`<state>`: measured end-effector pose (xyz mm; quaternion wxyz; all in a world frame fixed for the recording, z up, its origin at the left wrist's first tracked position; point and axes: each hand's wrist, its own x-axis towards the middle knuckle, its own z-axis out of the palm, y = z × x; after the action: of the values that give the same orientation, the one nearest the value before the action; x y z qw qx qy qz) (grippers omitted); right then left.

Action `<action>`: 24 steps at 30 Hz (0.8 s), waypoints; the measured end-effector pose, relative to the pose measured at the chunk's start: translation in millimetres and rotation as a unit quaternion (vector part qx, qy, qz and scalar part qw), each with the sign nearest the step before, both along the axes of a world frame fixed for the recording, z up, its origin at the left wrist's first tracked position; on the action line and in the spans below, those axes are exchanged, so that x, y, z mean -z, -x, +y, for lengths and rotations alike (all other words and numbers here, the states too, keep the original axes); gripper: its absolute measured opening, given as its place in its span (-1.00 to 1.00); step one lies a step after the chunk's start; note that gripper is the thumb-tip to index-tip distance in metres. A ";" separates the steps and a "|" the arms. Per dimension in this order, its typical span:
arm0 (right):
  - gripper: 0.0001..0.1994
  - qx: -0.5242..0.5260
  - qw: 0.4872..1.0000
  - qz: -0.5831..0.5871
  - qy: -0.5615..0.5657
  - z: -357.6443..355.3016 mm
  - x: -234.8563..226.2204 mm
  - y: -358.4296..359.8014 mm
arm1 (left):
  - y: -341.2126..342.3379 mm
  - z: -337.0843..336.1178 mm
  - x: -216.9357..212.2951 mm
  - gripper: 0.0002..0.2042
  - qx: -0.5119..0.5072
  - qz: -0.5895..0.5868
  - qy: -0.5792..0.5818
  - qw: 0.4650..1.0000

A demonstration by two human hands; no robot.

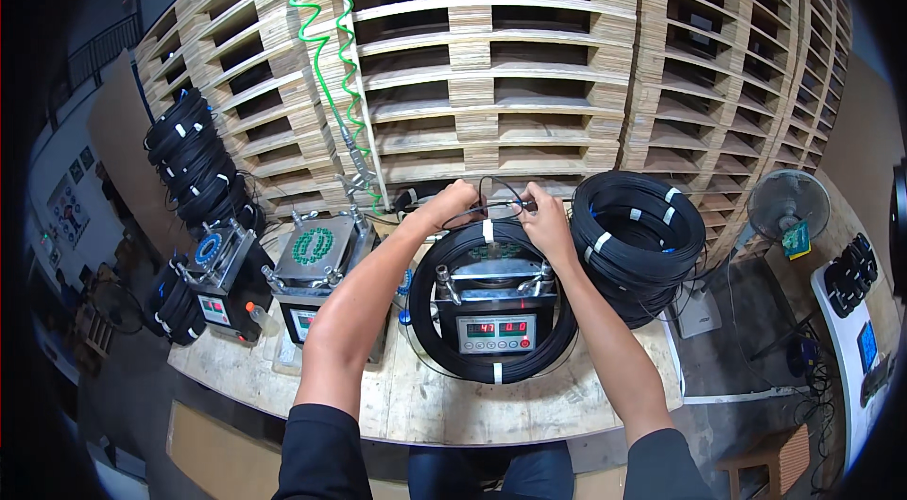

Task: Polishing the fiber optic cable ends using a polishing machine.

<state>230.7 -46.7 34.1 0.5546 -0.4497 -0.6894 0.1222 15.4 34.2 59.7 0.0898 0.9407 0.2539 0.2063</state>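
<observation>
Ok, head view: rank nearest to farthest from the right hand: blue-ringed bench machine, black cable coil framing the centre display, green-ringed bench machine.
From the right hand:
1. Black cable coil, just below
2. Green-ringed bench machine, left
3. Blue-ringed bench machine, farther left

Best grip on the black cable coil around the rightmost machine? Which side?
Probably the coil's near arc, at its white band, from the person's side. The band looks to bind the strands there, with bare tabletop in front; left hand and right hand crowd the far arc, and the machine fills the middle.
</observation>
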 end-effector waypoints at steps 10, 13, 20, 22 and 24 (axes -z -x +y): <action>-0.85 0.008 1.000 -0.010 0.010 -11.7 -10.5 1.7 | 13.5 -31.8 -14.7 -0.72 -0.090 -0.170 0.026 0.981; -0.83 0.017 0.997 0.001 -0.080 -14.1 -11.3 2.5 | 19.2 -50.4 -23.2 -0.73 -0.145 -0.236 0.089 0.957; -0.70 -0.215 0.956 0.175 0.100 -7.8 6.2 -35.4 | 28.1 -106.6 -18.3 -0.77 -0.182 -0.225 0.061 0.955; -0.72 -0.251 0.949 0.104 0.161 -13.7 -2.5 -48.0 | 25.4 -134.8 -21.8 -0.78 -0.211 -0.147 0.060 0.964; -0.78 -0.294 0.906 0.082 0.293 -23.1 -28.8 -51.2 | 34.8 -147.6 -11.3 -0.83 -0.211 -0.154 0.068 0.963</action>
<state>281.9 -69.8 62.8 0.3915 -0.3568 -0.6759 0.5125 -19.4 -113.4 71.0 0.1455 0.8141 0.4435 0.3456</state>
